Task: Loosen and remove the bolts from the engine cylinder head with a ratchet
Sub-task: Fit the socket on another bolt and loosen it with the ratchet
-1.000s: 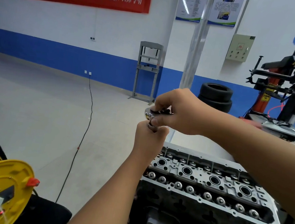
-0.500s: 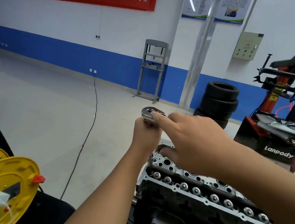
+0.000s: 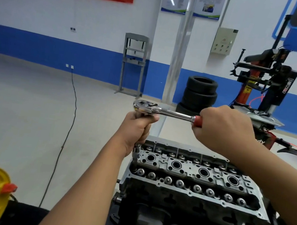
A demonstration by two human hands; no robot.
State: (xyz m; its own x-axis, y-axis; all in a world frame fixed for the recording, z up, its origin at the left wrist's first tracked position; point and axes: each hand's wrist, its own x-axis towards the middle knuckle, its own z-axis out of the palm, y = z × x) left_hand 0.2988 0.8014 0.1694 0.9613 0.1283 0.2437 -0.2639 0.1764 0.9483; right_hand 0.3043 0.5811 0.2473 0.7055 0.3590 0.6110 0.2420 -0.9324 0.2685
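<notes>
"Power" legible on tire machine (image 3: 280, 81). Right hand (image 3: 223, 128), earlier at ratchet (image 3: 163, 111) head, now grips red handle; left hand (image 3: 137, 128) clasps extension bar (image 3: 136, 151) above cylinder head (image 3: 192, 174).

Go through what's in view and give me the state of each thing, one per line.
Ratchet: level, above the head's left end.
Extension: upright, socket down at the corner.
Left hand: wrapped round the extension.
Right hand: gripping the red handle.
Cylinder head: uncovered, valve gear exposed.
Tires: stacked.

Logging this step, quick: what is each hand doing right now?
Left hand: closed around the extension bar under the ratchet head.
Right hand: closed around the ratchet's red grip.
</notes>
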